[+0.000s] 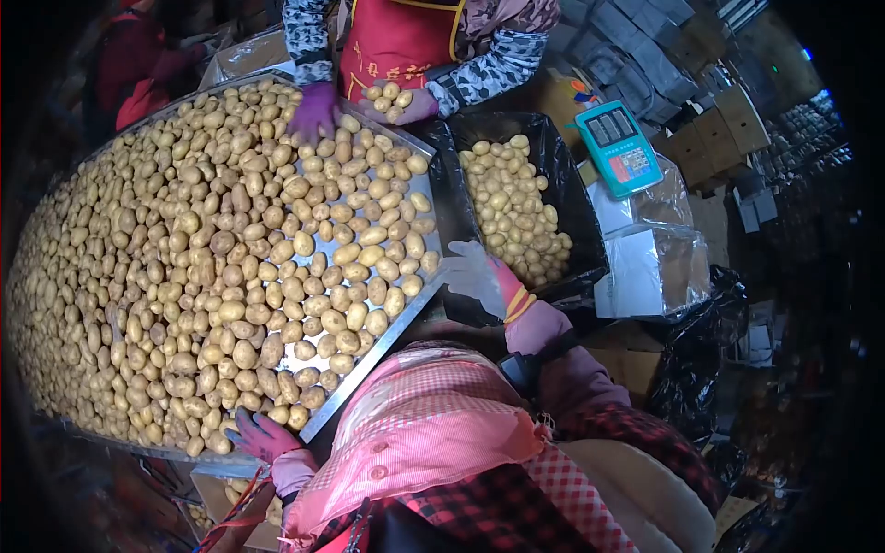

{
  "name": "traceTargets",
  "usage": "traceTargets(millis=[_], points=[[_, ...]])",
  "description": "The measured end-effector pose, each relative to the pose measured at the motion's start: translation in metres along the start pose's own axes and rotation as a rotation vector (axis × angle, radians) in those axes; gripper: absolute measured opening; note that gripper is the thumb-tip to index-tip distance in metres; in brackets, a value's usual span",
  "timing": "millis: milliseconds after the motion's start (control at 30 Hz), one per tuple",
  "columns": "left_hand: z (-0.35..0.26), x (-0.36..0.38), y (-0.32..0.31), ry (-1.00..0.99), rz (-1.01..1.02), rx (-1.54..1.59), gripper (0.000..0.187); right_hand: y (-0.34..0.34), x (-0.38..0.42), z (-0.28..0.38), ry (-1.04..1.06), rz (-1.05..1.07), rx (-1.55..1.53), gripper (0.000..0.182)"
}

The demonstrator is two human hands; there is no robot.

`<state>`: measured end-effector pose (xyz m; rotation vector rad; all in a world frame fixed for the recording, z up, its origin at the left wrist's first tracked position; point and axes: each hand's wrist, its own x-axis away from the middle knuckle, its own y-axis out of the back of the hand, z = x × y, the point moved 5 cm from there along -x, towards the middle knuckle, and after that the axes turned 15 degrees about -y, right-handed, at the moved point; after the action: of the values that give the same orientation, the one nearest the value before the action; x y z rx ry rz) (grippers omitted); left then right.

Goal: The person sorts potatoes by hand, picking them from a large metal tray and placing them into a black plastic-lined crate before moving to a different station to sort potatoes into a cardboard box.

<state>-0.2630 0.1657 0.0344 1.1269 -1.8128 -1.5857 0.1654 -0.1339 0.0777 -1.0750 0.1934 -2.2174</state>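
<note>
Brown-yellow potatoes (212, 276) cover a large metal-edged table (369, 369). My left hand (263, 435), in a pink and grey glove, is at the table's near edge, fingers spread beside the lowest potatoes, with nothing seen in it. Over the right rim reaches my right hand (481, 276), in a grey and pink glove with a yellow band at the wrist. Its fingers are stretched out near the potatoes, holding nothing visible. Just beyond it, smaller potatoes (512, 198) fill a bin lined with a black bag (585, 230).
Across the table a co-worker in a red apron (387, 51) has one purple-gloved hand (315, 112) on the potatoes and several potatoes in the other hand (419, 106). A teal scale (619, 147) stands by plastic-wrapped boxes (654, 272). Another person (138, 64) is at the upper left.
</note>
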Motion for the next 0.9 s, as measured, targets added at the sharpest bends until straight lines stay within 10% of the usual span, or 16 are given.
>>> traceTargets(millis=[267, 367, 467, 600, 900], points=[[-0.002, -0.001, -0.003, -0.018, 0.005, -0.007, 0.05, 0.063, -0.056, -0.034, -0.019, -0.027, -0.057, 0.057], [-0.035, -0.022, 0.032, 0.154, 0.177, 0.054, 0.047, 0.028, -0.044, -0.003, 0.426, 0.07, 0.859, 0.044], [-0.026, -0.023, 0.035, 0.139, 0.174, -0.025, 0.044, 0.001, -0.07, -0.004, 0.203, 0.256, 0.908, 0.04], [-0.006, -0.001, 0.005, 0.009, -0.142, 0.052, 0.05, -0.054, -0.017, 0.021, 0.015, 0.172, 0.214, 0.065], [-0.003, -0.001, 0.004, 0.017, -0.168, 0.07, 0.05, -0.069, -0.064, 0.017, -0.117, 0.056, 0.258, 0.072]])
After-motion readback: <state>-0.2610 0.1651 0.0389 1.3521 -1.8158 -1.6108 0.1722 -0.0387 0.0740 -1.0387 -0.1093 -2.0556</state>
